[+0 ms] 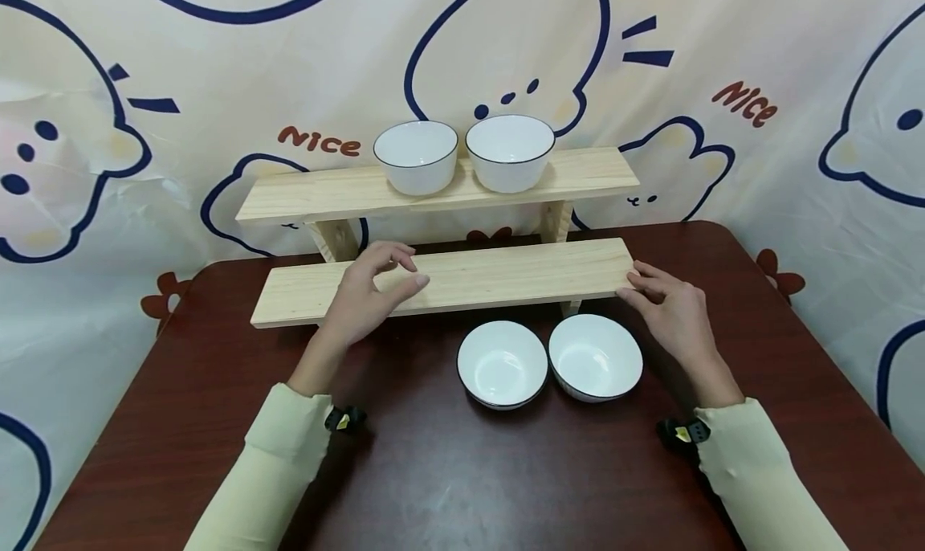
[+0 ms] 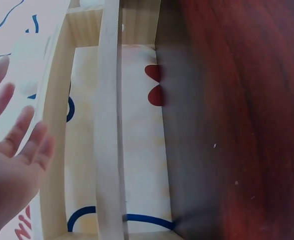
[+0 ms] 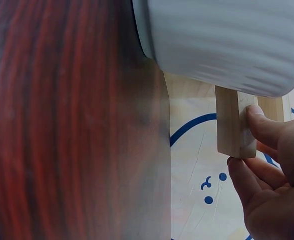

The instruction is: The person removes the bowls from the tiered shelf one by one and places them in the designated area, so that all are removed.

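A two-tier wooden shelf stands at the back of the table, with an upper board and a lower board. Two white dark-rimmed bowls, a left one and a right one, sit side by side on the upper board. My left hand hovers over the left part of the lower board, fingers apart, holding nothing. At that board's right end, my right hand grips the corner between thumb and fingers; the right wrist view shows the pinched board end.
Two more white bowls, one left and one right, rest on the dark wooden table in front of the shelf, close together. Behind hangs a printed cloth with cartoon outlines. A wooden support joins the boards.
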The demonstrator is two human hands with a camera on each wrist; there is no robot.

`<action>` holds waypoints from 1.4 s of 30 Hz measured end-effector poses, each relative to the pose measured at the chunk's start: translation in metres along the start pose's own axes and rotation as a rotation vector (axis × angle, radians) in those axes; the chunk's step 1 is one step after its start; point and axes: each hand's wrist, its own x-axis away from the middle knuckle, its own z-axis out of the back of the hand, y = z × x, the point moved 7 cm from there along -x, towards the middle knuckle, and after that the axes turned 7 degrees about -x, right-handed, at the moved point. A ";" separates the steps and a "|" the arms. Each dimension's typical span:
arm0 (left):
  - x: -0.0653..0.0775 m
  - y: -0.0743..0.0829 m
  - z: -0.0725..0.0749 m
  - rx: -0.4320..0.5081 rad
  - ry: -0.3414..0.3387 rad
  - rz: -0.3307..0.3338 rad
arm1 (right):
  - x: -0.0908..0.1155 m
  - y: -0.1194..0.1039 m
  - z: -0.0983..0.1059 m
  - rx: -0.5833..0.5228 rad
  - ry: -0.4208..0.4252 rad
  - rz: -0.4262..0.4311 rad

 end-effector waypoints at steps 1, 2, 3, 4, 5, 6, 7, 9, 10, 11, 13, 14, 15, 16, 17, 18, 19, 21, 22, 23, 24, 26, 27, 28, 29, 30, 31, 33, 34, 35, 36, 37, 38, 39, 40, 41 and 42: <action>-0.002 0.001 0.003 -0.008 0.026 -0.010 | 0.000 0.000 0.000 0.001 -0.001 -0.001; -0.003 0.001 0.006 -0.015 0.050 -0.023 | 0.000 0.000 0.000 0.001 0.000 -0.003; -0.005 0.002 0.008 -0.021 0.072 -0.036 | 0.000 0.001 0.000 0.000 0.001 -0.004; -0.007 0.002 0.011 -0.028 0.092 -0.045 | 0.000 0.001 0.000 0.003 0.002 -0.005; -0.009 0.002 0.014 -0.034 0.108 -0.053 | 0.000 0.001 0.000 0.005 0.003 -0.006; -0.010 0.002 0.016 -0.038 0.120 -0.057 | 0.000 0.001 0.000 0.005 0.003 -0.007; -0.012 0.001 0.018 -0.041 0.129 -0.058 | 0.000 0.002 -0.001 0.006 0.002 -0.008; -0.015 0.001 0.022 -0.037 0.139 -0.054 | 0.000 0.002 -0.001 0.005 0.002 -0.005; -0.016 0.000 0.024 -0.034 0.143 -0.049 | 0.000 0.002 -0.001 0.004 0.001 -0.004; -0.018 0.001 0.025 -0.032 0.147 -0.044 | 0.000 0.002 -0.001 0.002 0.000 -0.005; -0.021 0.001 0.029 -0.025 0.158 -0.045 | 0.000 0.002 -0.001 0.000 0.002 -0.007; -0.022 0.002 0.030 -0.019 0.165 -0.047 | 0.000 0.002 -0.001 0.000 0.002 -0.007; -0.024 0.003 0.032 -0.019 0.174 -0.049 | 0.000 0.002 -0.001 0.001 0.003 -0.009; -0.025 0.003 0.034 -0.022 0.183 -0.052 | 0.000 0.002 -0.002 0.001 0.004 -0.011; -0.027 0.004 0.035 -0.021 0.190 -0.054 | 0.000 0.002 -0.002 0.001 0.005 -0.012; -0.028 0.004 0.036 -0.017 0.197 -0.054 | 0.000 0.002 -0.002 0.003 0.005 -0.011; -0.029 0.005 0.037 -0.014 0.204 -0.051 | 0.000 0.001 -0.002 0.004 0.004 -0.010; -0.032 0.005 0.039 -0.010 0.215 -0.043 | 0.000 0.000 -0.002 0.001 0.004 -0.007; -0.034 0.004 0.040 -0.004 0.219 -0.037 | 0.000 0.000 -0.002 0.000 0.004 -0.007; -0.036 0.004 0.040 0.003 0.223 -0.029 | 0.000 0.000 -0.002 -0.001 0.002 -0.007; -0.039 0.003 0.041 0.007 0.227 -0.024 | 0.000 0.000 -0.002 -0.001 0.002 -0.007; -0.044 0.003 0.043 0.013 0.239 -0.017 | 0.000 0.001 -0.002 -0.003 0.002 -0.009; -0.047 0.003 0.044 0.015 0.245 -0.015 | 0.000 0.001 -0.002 -0.002 0.001 -0.008; -0.050 0.003 0.045 0.015 0.251 -0.012 | 0.000 0.001 -0.002 -0.001 0.001 -0.009; -0.053 0.003 0.046 0.013 0.258 -0.007 | 0.000 0.002 -0.001 -0.001 0.001 -0.009; -0.055 0.003 0.047 0.015 0.265 -0.003 | 0.000 0.002 -0.001 -0.001 0.001 -0.008; -0.058 0.003 0.048 0.014 0.272 0.004 | 0.000 0.002 -0.001 -0.001 0.001 -0.008; -0.062 0.001 0.049 0.013 0.282 0.023 | 0.000 0.002 -0.001 -0.001 0.000 -0.010; -0.063 0.000 0.049 0.013 0.285 0.035 | 0.000 0.002 -0.001 -0.002 0.000 -0.011; -0.065 -0.001 0.050 0.014 0.289 0.042 | 0.000 0.001 -0.001 -0.002 -0.001 -0.011; -0.066 -0.002 0.050 0.016 0.292 0.045 | 0.000 0.001 -0.001 -0.002 -0.002 -0.011; -0.068 -0.002 0.051 0.014 0.295 0.047 | 0.000 0.001 -0.001 -0.002 -0.002 -0.012; -0.069 -0.003 0.051 0.013 0.297 0.048 | 0.000 0.001 -0.001 -0.004 -0.002 -0.012; -0.070 -0.003 0.051 0.011 0.297 0.048 | 0.000 0.001 -0.001 -0.004 -0.002 -0.010; -0.071 -0.003 0.051 0.011 0.296 0.048 | 0.000 0.002 -0.001 -0.003 -0.003 -0.009; -0.073 -0.002 0.051 0.008 0.293 0.048 | 0.000 0.001 -0.001 -0.003 -0.003 -0.009; -0.074 -0.002 0.051 0.008 0.290 0.057 | 0.000 0.001 -0.001 -0.002 -0.004 -0.010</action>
